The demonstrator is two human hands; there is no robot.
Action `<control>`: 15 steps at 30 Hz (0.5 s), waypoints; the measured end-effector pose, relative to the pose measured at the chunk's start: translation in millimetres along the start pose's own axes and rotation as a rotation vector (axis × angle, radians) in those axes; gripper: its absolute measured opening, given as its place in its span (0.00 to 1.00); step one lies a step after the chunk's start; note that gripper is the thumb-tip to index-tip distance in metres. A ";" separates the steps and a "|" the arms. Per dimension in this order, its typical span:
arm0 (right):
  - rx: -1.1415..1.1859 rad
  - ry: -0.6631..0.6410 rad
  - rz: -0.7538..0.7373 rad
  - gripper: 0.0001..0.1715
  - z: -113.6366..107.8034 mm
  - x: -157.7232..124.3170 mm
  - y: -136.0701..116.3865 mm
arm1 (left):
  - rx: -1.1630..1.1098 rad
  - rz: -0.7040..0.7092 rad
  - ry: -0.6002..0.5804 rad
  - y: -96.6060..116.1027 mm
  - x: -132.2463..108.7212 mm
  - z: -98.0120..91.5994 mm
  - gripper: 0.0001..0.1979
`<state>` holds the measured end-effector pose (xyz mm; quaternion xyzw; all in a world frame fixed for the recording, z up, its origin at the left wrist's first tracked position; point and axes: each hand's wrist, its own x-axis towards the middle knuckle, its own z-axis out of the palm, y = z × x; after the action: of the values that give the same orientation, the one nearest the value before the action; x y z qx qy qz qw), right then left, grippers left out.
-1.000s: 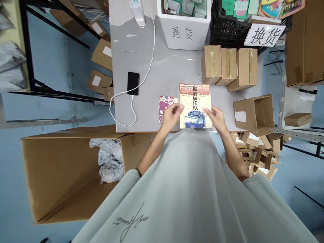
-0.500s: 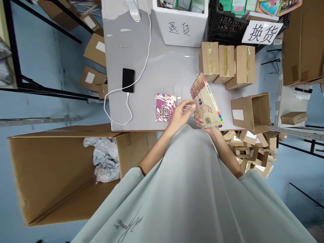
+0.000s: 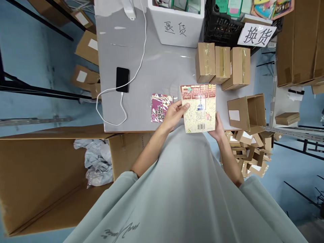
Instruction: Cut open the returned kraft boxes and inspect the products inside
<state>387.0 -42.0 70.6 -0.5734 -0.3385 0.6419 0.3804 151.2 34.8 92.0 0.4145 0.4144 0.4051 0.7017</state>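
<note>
A cream-coloured book (image 3: 193,116) with a red patterned band on top and a barcode at the bottom faces up, held above the table's front edge. My left hand (image 3: 174,114) pinches its left edge, thumb on the cover. At the opposite edge, my right hand (image 3: 218,128) supports the book, with most of its fingers hidden behind it. Left of my left hand lies a purple printed packet (image 3: 158,109) in clear wrap, flat on the table (image 3: 136,116).
A black phone-like device (image 3: 122,79) lies on the left with a white cable (image 3: 141,64). Taped cartons (image 3: 205,62) stand behind the book, near a white bin (image 3: 174,28) and black crate (image 3: 222,28). An open small box (image 3: 235,109) sits right; a large carton (image 3: 37,175) stands lower left.
The book has turned from a tilted, edge-on pose to face me squarely. My left hand has taken hold of its left edge; my right hand has moved to its right side.
</note>
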 end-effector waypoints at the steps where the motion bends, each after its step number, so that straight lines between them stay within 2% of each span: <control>1: 0.006 0.009 -0.025 0.48 -8.0 -2.9 -0.5 | 0.010 0.002 -0.005 0.3 1.1 -2.6 0.35; 4: -0.016 0.036 -0.097 0.42 -15.8 -9.0 -1.6 | 0.032 0.014 0.007 0.4 4.3 -8.0 0.34; 9: -0.025 0.079 -0.154 0.41 -0.9 -6.4 -2.4 | 0.051 0.048 0.041 6.8 8.9 -6.9 0.31; 12: -0.070 0.186 -0.192 0.46 7.2 -1.2 -1.2 | 0.094 0.069 0.064 12.5 12.7 0.4 0.31; 15: -0.091 0.281 -0.254 0.57 15.7 4.1 -0.5 | 0.124 0.106 0.092 19.4 16.1 15.4 0.32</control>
<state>371.2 -38.1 70.9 -0.6268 -0.3803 0.4863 0.4754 166.3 52.0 110.7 0.4594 0.4480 0.4337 0.6326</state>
